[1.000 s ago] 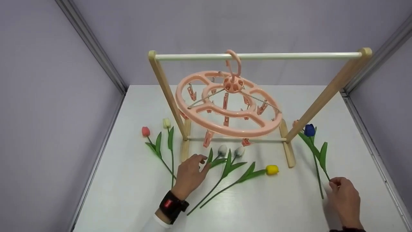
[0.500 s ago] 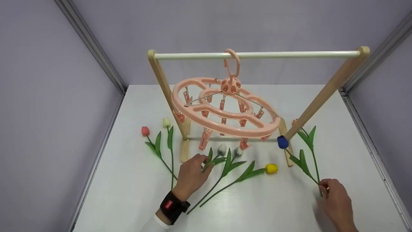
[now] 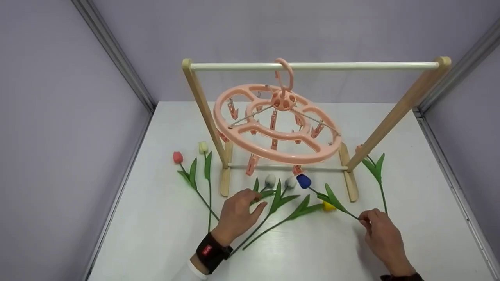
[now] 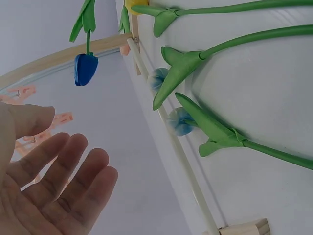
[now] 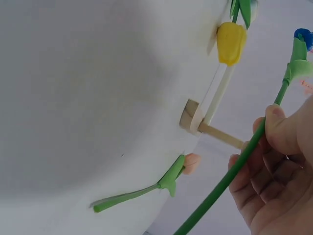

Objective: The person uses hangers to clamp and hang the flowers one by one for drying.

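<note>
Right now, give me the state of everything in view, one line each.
Left hand: open, holding nothing
Right hand: pinching a stem
Blue tulip: held up
Yellow tulip: lying down
White tulips: lying down
Red tulip: lying down
Cream tulip: lying down
Peach tulip: lying down
Hanger: hooked up, tilted
Clips: dangling
Rack: standing

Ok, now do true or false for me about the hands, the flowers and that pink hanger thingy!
1. The right hand holds the blue tulip. True.
2. The left hand holds two tulips. False: the left hand holds nothing.
3. The pink hanger hangs from the white bar. True.
4. The yellow tulip hangs from the pink hanger. False: the yellow tulip lies on the table.
</note>
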### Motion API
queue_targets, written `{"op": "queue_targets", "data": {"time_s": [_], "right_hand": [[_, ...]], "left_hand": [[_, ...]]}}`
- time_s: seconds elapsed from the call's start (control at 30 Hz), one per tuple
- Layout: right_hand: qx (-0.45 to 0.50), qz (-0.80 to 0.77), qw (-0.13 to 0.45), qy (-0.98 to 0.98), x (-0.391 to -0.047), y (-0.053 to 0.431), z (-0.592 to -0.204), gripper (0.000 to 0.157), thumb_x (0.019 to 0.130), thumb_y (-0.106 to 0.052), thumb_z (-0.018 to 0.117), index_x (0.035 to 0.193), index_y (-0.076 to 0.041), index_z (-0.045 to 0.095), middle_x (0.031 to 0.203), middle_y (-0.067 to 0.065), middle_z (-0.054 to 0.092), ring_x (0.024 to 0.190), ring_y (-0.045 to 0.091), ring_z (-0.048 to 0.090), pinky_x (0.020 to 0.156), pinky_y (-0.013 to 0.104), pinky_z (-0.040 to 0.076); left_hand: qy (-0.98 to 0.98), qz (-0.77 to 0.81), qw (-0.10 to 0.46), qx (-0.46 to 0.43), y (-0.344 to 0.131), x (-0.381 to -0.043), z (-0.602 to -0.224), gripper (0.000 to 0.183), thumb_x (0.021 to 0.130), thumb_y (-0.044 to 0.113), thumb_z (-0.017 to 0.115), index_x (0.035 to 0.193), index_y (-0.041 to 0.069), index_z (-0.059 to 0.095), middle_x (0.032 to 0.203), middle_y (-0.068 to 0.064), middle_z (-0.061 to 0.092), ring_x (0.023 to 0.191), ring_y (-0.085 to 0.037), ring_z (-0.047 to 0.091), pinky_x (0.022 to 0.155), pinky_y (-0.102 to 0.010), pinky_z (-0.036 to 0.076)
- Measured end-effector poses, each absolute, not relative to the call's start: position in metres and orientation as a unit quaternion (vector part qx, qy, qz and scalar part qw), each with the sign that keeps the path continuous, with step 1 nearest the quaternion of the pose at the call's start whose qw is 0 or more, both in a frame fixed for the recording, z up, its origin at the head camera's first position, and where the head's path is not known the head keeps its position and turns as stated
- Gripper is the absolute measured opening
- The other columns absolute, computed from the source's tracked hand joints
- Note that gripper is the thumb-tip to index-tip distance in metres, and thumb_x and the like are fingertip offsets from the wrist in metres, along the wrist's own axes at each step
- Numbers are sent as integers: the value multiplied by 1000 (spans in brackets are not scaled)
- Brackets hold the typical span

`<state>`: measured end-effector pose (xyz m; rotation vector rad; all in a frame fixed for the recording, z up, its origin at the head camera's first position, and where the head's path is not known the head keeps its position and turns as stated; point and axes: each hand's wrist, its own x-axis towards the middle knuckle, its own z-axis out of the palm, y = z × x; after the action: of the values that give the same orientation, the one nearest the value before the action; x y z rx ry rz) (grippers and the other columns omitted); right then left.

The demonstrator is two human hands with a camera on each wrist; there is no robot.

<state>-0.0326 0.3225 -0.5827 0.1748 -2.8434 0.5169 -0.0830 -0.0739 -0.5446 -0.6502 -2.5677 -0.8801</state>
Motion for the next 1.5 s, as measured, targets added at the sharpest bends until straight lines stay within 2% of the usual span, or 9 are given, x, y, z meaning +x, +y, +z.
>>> {"op": "queue_targets", "data": {"time_s": [0.13, 0.27, 0.33, 0.47, 0.67, 0.9, 1.1, 1.3, 1.5], "right_hand": [[99, 167, 128, -973, -38, 305, -582, 20, 88, 6, 79, 92, -10, 67, 85, 2, 62, 81, 19, 61, 60, 28, 49], [130, 158, 141, -969, -44, 287, -583, 24, 86, 7, 80, 92, -11, 65, 84, 0, 59, 80, 17, 60, 60, 28, 51], [141, 150, 146, -968, -46, 279, -582, 28, 84, 8, 82, 91, -11, 64, 84, 0, 58, 80, 17, 59, 60, 28, 52], [156, 142, 132, -969, -52, 262, -579, 27, 85, 7, 81, 92, -12, 63, 87, 0, 59, 81, 17, 59, 61, 28, 52], [185, 125, 123, -967, -59, 240, -575, 21, 91, -2, 79, 92, -13, 61, 91, 1, 61, 84, 18, 59, 63, 27, 53], [224, 102, 153, -957, -64, 219, -573, 24, 86, -3, 82, 91, -12, 61, 87, 0, 58, 80, 17, 55, 62, 27, 51], [239, 87, 159, -954, -66, 206, -570, 27, 84, -3, 85, 89, -10, 59, 83, 2, 55, 76, 18, 54, 58, 28, 50], [259, 86, 180, -945, -66, 197, -568, 26, 84, -5, 86, 89, -10, 61, 82, 2, 57, 76, 18, 57, 59, 28, 52], [258, 98, 162, -947, -64, 194, -564, 20, 87, -4, 83, 92, -11, 64, 84, 0, 58, 78, 16, 58, 61, 26, 53]], "left_hand": [[-895, -307, 200, -256, -70, -81, -545, 18, 90, 21, 86, 102, 15, 75, 88, 1, 74, 80, -12, 72, 64, -25, 58], [-893, -310, 196, -261, -65, -79, -543, 17, 89, 22, 86, 102, 16, 76, 90, 1, 75, 81, -12, 72, 66, -27, 59], [-893, -310, 192, -264, -62, -78, -542, 16, 89, 22, 86, 101, 16, 77, 91, 1, 75, 82, -12, 72, 71, -29, 61], [-891, -304, 191, -278, -55, -78, -540, 17, 88, 21, 87, 101, 15, 78, 90, 1, 74, 86, -14, 71, 82, -33, 61], [-878, -312, 177, -316, -42, -80, -540, 19, 88, 17, 88, 103, 14, 77, 96, 1, 73, 92, -14, 69, 83, -29, 59], [-885, -271, 168, -340, -24, -80, -541, 19, 90, 21, 86, 105, 15, 77, 98, 2, 72, 96, -15, 70, 91, -29, 60], [-895, -227, 154, -352, -12, -81, -547, 18, 89, 17, 86, 104, 13, 77, 97, 1, 70, 94, -14, 69, 89, -28, 59], [-911, -182, 133, -346, -5, -82, -552, 14, 89, 15, 85, 101, 13, 77, 94, 1, 69, 91, -14, 67, 82, -26, 57], [-914, -159, 129, -351, -1, -84, -554, 5, 90, 11, 81, 91, 14, 78, 87, 2, 69, 83, -13, 66, 74, -23, 55]]}}
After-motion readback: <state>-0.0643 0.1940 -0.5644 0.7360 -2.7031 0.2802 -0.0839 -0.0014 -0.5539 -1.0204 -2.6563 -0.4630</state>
